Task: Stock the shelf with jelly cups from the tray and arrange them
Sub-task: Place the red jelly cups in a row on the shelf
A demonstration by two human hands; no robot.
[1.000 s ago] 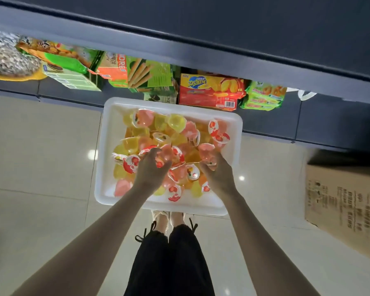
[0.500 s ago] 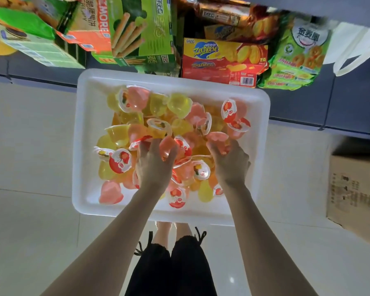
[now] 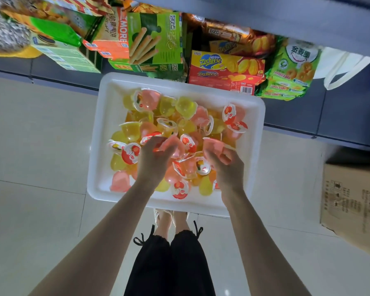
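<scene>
- Head view: the white tray (image 3: 98, 167) is lying on the floor, just beyond the person's feet.
- Over the tray's near half, the left hand (image 3: 152, 165) is clutching a pink jelly cup (image 3: 169, 146).
- Beside it, the right hand (image 3: 226, 165) is gripping another pink cup (image 3: 214, 146).
- Loose jelly cups (image 3: 186, 107) are filling the tray.
- Beyond the tray, snack boxes (image 3: 224, 71) are crowding the shelf.
</scene>
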